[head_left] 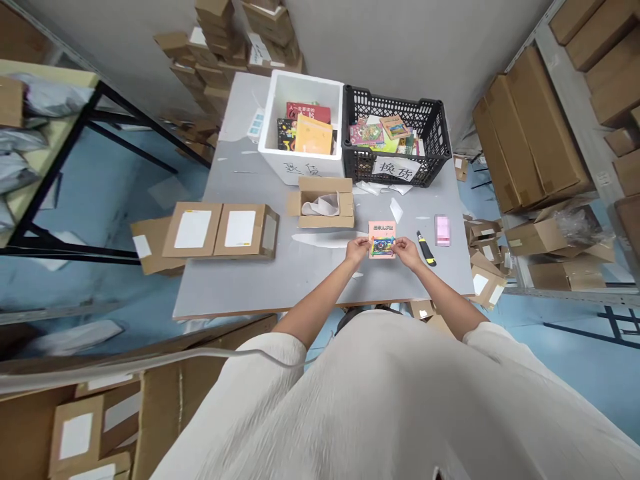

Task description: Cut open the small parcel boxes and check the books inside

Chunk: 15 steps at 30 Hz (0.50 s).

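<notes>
Presently a small pink booklet (382, 239) is held between both hands just above the grey table (240, 280). The fingers of the left hand (357, 250) are closed on its lower left corner, and those of the right hand (406, 252) are pinched on its lower right corner, so that the cover is kept flat and facing up. It is judged to be light and thin, fairly stiff across the cover yet easily bent or creased if squeezed in the middle; the edges and corners seem the safest places for a hold, and the glossy cover may prove a little slippery.

Just beyond the right fingers a utility knife (427, 248) is laid on the table, and past it a pink pad (443, 230). Ahead of the fingertips an open cardboard box (324, 201) with white wrapping inside is seen. Further out, a white foam box (304, 127) and a black plastic crate (397, 137), both holding books, are set side by side at the far edge. Well off from the left fingers, two flat labelled cartons (220, 230) are placed together.
</notes>
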Each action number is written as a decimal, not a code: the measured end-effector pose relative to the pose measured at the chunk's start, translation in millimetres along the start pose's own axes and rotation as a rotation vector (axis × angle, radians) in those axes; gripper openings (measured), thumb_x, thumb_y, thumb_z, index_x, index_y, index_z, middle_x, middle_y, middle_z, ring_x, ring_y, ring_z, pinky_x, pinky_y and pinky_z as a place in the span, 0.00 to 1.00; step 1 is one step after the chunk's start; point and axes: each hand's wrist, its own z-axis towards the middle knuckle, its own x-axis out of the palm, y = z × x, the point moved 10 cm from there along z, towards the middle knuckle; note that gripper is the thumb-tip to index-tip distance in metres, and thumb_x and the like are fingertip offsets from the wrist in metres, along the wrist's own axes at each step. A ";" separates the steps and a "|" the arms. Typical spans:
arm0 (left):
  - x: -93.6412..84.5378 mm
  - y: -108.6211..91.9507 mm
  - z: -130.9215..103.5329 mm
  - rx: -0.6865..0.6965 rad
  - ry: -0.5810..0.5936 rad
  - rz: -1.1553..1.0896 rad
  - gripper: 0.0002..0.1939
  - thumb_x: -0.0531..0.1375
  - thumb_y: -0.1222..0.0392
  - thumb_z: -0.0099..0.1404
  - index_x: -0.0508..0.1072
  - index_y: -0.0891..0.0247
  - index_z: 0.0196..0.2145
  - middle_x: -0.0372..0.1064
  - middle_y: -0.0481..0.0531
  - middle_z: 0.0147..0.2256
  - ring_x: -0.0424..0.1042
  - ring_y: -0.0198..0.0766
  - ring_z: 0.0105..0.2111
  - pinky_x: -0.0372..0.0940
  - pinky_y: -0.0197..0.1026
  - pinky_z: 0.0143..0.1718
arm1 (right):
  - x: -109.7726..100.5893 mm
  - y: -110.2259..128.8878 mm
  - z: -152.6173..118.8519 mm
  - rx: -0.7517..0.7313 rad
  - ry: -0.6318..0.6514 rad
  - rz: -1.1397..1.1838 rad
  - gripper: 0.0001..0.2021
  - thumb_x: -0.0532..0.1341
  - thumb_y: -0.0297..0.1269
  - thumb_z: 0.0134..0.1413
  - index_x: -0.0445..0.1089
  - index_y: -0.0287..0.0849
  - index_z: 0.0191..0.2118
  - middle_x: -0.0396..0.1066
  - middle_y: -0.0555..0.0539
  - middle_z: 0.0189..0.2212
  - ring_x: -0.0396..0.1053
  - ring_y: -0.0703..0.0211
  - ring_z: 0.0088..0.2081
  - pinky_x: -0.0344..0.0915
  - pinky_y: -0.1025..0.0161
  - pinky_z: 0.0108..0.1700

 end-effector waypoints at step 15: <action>11.7 -30.1 -13.3 0.182 0.089 0.077 0.12 0.71 0.50 0.62 0.81 0.59 0.27 0.79 0.49 0.29 0.77 0.42 0.35 0.69 0.41 0.41 | 64.3 59.5 -37.1 -0.529 0.082 -0.825 0.08 0.62 0.41 0.73 0.78 0.46 0.47 0.83 0.39 0.42 0.77 0.43 0.49 0.69 0.52 0.57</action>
